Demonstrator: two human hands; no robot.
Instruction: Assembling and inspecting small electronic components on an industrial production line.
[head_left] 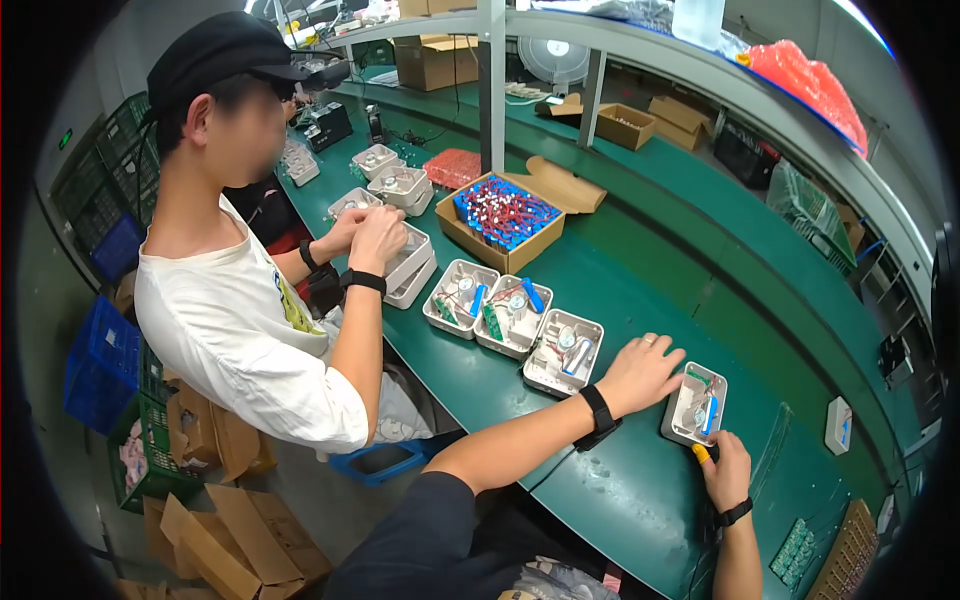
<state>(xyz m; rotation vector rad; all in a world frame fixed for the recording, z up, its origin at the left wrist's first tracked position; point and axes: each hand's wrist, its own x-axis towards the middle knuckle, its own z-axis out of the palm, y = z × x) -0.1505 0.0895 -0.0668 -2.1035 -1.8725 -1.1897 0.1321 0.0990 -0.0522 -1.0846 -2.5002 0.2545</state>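
A white plastic housing (693, 420) lies open side up on the green bench in front of me. Inside it are a green circuit board, a round part and a blue battery (710, 413) with wires. My left hand (642, 376) is open, palm down and fingers stretched, with its fingertips at the housing's left edge. My right hand (728, 470) grips the near right corner of that housing, its fingers bent and a yellow cover on the thumb. Left of my hands stand three similar housings (563, 352) in a row, each with a blue battery inside.
A cardboard box (500, 245) full of blue batteries with red wires stands behind the row. At the left, a person (255, 300) in a white shirt handles stacked housings (408, 270). Green circuit boards (793, 552) and a brown slotted tray (846, 555) lie at the lower right.
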